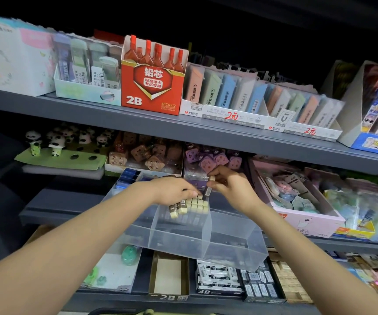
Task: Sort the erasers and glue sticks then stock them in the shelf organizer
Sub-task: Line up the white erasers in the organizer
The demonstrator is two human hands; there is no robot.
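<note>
red box (152, 87): "2B", "铅芯" | white tray (226, 114): "M&G", "2元" | lower carton (168, 297): "2B"

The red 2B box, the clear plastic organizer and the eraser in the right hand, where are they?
Red cardboard 2B box (151, 87): head view, front face.
Clear plastic organizer (235, 251): head view, bare front wall.
Dark-sleeved eraser pinched in the right hand (208, 189): head view, its sleeve.
</note>
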